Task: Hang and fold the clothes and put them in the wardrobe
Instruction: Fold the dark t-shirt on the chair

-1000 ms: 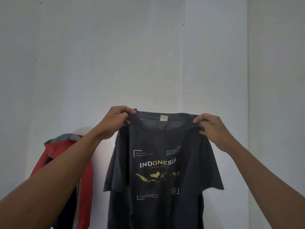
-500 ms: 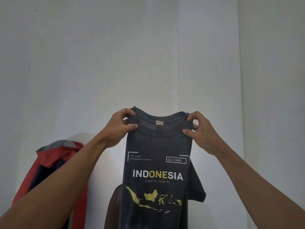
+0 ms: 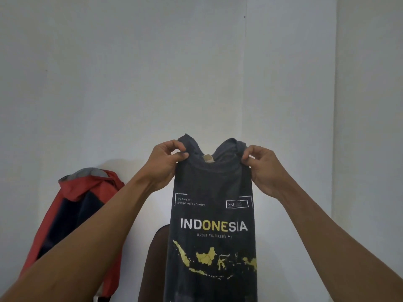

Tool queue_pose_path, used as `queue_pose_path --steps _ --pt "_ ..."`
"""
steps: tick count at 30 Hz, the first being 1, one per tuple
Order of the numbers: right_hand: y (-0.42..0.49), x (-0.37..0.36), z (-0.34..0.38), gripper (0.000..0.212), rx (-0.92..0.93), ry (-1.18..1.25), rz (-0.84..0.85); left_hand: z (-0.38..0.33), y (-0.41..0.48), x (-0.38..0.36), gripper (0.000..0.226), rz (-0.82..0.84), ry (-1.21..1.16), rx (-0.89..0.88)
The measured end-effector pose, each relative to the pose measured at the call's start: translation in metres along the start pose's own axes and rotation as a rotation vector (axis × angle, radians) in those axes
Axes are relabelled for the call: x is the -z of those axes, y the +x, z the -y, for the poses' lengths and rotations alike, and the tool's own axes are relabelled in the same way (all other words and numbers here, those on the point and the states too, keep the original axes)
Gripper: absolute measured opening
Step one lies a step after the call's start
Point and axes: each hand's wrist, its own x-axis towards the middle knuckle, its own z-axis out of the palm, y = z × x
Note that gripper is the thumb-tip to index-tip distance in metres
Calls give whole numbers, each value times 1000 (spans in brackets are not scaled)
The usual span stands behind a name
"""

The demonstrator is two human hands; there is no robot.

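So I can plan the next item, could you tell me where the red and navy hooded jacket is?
The red and navy hooded jacket is lower left in the head view, against the white wall, left of the dark grey T-shirt.

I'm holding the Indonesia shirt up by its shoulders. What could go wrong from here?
1. The left hand and right hand only pinch the T-shirt by its shoulder edges; a slip would likely undo the fold.
2. Some dark fabric sticks out behind its lower left side, so the fold may end uneven.
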Motion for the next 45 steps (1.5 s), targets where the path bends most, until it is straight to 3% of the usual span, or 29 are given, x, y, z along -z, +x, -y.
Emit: queue_pose_path --steps 2,5,9,14,26,35,45 --pt "-3 4 -9 39 -26 -6 -25 8 -3 2 45 -45 28 16" --pt "-5 8 -20 22 -83 -5 -43 15 -10 8 36 -34 37 56" --pt "-6 8 -26 38 -148 135 46 23 -18 12 44 -6 33 87" --pt "-13 -3 -53 37 -196 229 60 44 -35 13 52 -40 11 150" --pt "-12 -11 -181 59 -368 79 117 158 -48 81 68 27 159 307" --pt "12 -17 -320 55 -587 120 -41 291 -23 172 71 10 68 513" --pt "-10 -21 -423 56 -776 336 -172 395 -20 209 70 91 -50 683"
